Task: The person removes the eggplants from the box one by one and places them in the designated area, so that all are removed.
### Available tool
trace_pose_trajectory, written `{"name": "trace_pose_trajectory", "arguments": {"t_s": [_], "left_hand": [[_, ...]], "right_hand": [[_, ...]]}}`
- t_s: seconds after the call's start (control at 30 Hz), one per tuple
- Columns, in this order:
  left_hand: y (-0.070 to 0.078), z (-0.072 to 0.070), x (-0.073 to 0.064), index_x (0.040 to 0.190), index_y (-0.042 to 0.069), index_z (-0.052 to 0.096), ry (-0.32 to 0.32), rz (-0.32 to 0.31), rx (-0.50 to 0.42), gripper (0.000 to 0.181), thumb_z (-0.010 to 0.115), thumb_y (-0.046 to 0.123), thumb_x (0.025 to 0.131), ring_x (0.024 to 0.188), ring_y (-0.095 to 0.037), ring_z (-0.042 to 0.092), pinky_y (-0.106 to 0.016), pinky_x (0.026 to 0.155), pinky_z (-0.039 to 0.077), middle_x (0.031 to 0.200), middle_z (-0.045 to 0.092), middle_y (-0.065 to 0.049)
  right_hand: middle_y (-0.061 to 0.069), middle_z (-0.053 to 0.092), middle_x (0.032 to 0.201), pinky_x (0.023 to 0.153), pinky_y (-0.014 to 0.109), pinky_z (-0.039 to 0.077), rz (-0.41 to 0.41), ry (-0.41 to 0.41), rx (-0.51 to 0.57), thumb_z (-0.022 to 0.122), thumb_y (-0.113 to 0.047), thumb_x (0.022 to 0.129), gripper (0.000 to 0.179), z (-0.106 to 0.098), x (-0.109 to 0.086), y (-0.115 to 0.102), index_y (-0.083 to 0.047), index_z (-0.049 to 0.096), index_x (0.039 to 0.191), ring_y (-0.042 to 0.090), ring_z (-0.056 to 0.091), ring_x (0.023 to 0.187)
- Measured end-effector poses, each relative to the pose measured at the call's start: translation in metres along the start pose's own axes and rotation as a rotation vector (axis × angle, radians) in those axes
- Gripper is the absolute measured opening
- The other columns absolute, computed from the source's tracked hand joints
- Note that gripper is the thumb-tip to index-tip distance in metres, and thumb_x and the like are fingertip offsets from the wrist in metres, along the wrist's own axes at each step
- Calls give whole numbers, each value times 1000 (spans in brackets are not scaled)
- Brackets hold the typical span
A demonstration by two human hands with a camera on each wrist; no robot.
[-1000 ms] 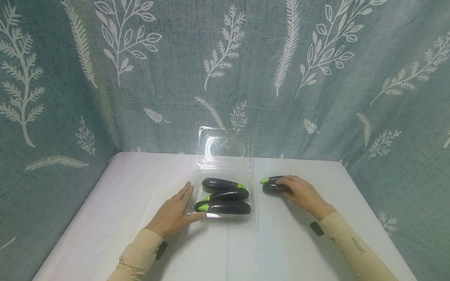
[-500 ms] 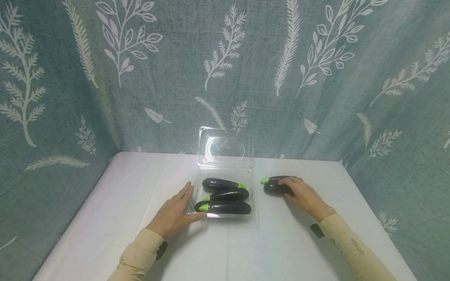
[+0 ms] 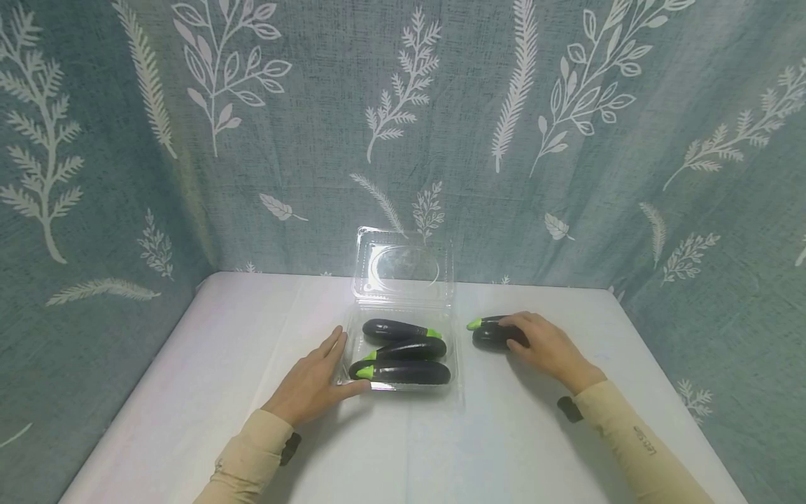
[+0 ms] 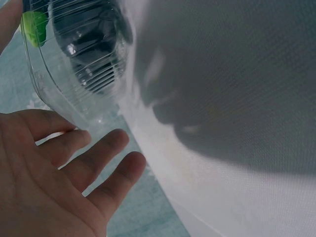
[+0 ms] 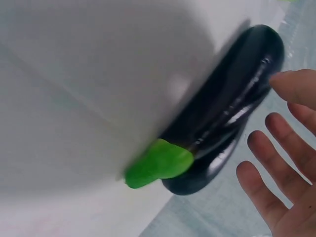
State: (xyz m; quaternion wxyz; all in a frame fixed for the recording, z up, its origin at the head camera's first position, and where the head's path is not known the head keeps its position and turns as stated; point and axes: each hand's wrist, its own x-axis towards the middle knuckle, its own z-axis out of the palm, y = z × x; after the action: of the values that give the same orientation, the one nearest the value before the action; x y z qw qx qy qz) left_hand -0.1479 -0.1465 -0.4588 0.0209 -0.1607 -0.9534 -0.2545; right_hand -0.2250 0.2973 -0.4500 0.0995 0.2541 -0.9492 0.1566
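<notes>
Head view: two glossy dark eggplants lie side by side on your white table covering [image 3: 271,308], just right of the transparent plastic clamshell container [image 3: 359,346]. Near eggplant [image 3: 488,339] has its rounded end left; its bright green cap [image 5: 160,165] shows at the other end in the right wrist view. Far eggplant [image 3: 488,322] has its green cap on the left. Your right hand [image 3: 546,348] is over their right part, fingers extended and spread, gripping neither; the thumb tip overlaps the near one's edge in the wrist view, can't tell if it presses. Container's hinged lid [image 3: 403,269] stands raised behind the tray. Inside, three more: back eggplant [image 3: 393,329], cap right; middle eggplant [image 3: 412,348], cap left, slightly slanted; front eggplant [image 3: 409,372], cap left, along the near wall. Your left hand [image 3: 308,386] is spread at the tray's left near corner, fingers relaxed along the left side, thumb over the front edge, nothing gripped. Beige sleeves [image 3: 636,441] cover both your forearms. Green-grey curtain [image 3: 302,140] with white leaf prints hangs behind and at both sides.
</notes>
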Motion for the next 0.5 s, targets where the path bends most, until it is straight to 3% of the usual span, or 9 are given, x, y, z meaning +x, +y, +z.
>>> {"name": "trace_pose_trajectory", "arguments": {"t_s": [0.33,0.5], "left_hand": [[1,-1,0,154,-7,32,-6,-1,3,107,64,70,87,138,-46,42,-55,114,37,164,27,-20],[2,-1,1,155,-7,32,-13,-9,4,107,65,69,87,140,-46,41,-55,114,36,164,26,-19]], "right_hand": [[12,67,125,99,54,50,-57,79,58,74,-17,94,39,-13,9,-21,-8,64,130,34,61,118],[9,66,130,101,50,50,-99,70,79,73,-21,96,41,-8,13,-37,-10,63,134,29,60,122]]}}
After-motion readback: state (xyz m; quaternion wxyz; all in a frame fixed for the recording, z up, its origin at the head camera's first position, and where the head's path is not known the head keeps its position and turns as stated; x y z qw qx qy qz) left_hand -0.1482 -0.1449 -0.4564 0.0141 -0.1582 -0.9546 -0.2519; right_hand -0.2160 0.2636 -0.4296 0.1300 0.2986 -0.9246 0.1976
